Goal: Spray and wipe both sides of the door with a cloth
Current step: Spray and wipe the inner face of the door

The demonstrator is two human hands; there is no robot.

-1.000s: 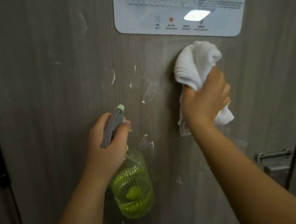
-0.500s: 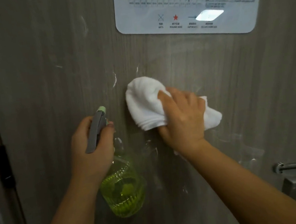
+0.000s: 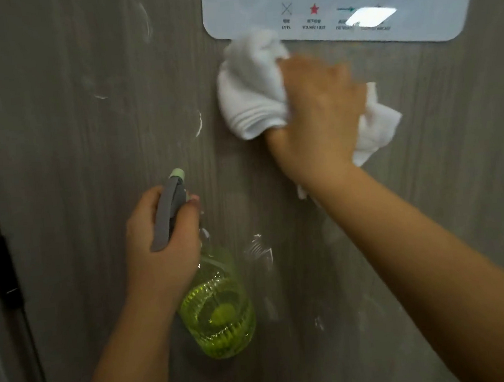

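Pressing the bunched white cloth against the door at upper centre, your right hand grips its soft, light folds; keep it wadded in your palm. Your left hand curls round the neck of the spray bottle, lower centre: ribbed green plastic, probably slippery when wet. The woodgrain face looks smooth and streaked.

A grey wood-grain door fills the frame, its surface marked with pale smears and wet streaks. A bunched white terry cloth is pressed against the door just below a notice fixed there, one loose corner trailing to the right. Lower and to the left, a clear plastic spray bottle of yellow-green liquid, with a grey trigger head and pale-green nozzle, points at the door.
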